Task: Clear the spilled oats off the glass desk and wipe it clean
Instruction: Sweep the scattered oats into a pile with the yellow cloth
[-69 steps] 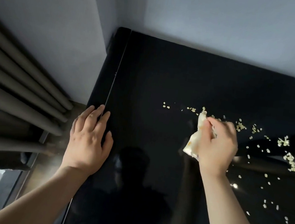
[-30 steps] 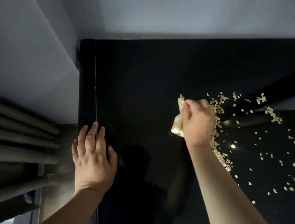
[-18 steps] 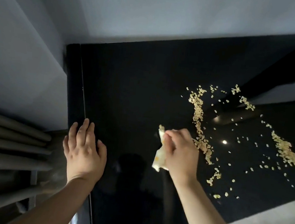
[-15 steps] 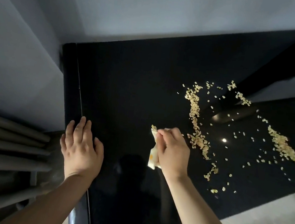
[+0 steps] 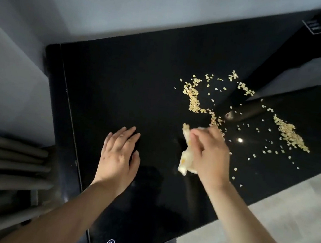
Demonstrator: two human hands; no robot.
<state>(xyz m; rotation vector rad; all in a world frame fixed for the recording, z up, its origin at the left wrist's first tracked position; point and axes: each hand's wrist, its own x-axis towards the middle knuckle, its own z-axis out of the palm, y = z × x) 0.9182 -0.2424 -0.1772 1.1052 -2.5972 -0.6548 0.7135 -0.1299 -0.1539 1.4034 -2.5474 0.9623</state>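
On the black glass desk [image 5: 119,88], oats [image 5: 193,97] are scattered R of a cloth [image 5: 185,156] gripped by curled R hand [image 5: 209,157] fingers, w/ L hand [image 5: 117,156] laid flat, fingers straight.

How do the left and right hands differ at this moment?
The left hand lies flat, holding nothing; the right hand curls round a crumpled cloth. The left hand is over a bare part of the glass desk; the right hand sits beside the oats. Both are palm down.

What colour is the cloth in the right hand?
Pale cream crumpled cloth with orange-yellow patches; head view.
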